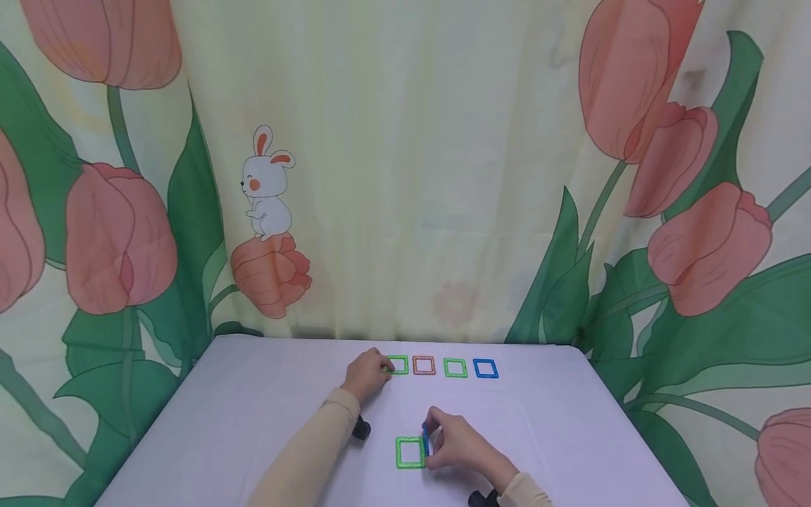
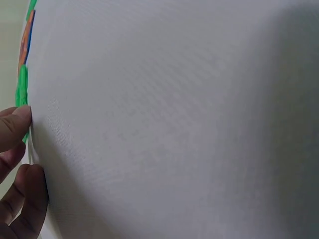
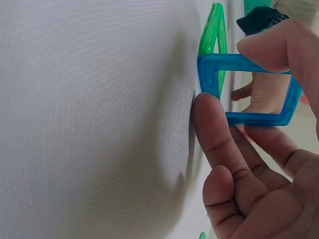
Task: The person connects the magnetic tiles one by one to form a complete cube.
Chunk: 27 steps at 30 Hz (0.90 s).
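Pinched between the thumb and fingers of my right hand [image 1: 459,443] is a blue square magnetic tile [image 3: 256,119], an open frame standing on edge. It stands along the right side of a green square tile [image 1: 399,453] that lies flat on the table; the right wrist view shows them meeting at a corner. Farther back, my left hand [image 1: 367,375] grips the left edge of another green tile [image 1: 406,365], the leftmost of a row. In the left wrist view the thumb lies over part of that green tile [image 2: 22,84].
To the right in that row lie an orange tile [image 1: 415,365], a green tile [image 1: 446,368] and a blue tile [image 1: 476,368], spaced apart on the white-covered table [image 1: 551,422]. A tulip-patterned curtain [image 1: 405,211] hangs behind the table's far edge.
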Available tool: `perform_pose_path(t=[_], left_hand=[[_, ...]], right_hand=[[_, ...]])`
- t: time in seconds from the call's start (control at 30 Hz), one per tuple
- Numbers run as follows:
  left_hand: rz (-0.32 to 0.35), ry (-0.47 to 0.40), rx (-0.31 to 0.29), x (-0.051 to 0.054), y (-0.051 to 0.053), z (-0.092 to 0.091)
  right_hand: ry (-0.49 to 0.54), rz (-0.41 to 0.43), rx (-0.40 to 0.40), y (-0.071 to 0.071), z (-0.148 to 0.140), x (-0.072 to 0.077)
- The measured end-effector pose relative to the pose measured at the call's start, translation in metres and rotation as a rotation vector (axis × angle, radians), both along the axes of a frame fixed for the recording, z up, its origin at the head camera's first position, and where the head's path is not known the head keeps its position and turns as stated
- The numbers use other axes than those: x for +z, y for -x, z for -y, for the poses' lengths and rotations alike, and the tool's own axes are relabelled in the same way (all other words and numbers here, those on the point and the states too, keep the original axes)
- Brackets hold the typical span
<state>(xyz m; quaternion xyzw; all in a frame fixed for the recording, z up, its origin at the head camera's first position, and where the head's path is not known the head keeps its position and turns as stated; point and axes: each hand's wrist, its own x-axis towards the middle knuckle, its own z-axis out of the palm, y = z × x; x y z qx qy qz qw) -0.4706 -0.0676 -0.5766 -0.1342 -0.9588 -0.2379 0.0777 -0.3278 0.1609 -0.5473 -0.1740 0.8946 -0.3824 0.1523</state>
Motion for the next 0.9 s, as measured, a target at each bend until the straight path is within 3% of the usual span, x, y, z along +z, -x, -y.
perform_pose_path(t=[0.23, 0.37, 0.63, 0.9], left_hand=[[0.012, -0.063, 0.047, 0.001, -0.007, 0.001], [-0.02, -0.077, 0.034, -0.001, -0.008, 0.004], [-0.174, -0.08, 0.01, 0.003, -0.006, 0.008], [-0.252, -0.012, -0.031, 0.016, -0.001, 0.004]], right_hand=[[0.032, 0.043, -0.009, -0.001, 0.002, -0.004], [0.017, 0.051, -0.027, -0.001, 0.005, -0.006], [0.022, 0.036, -0.022, 0.0, 0.005, -0.004], [0.019, 0.042, -0.059, -0.001, -0.003, -0.005]])
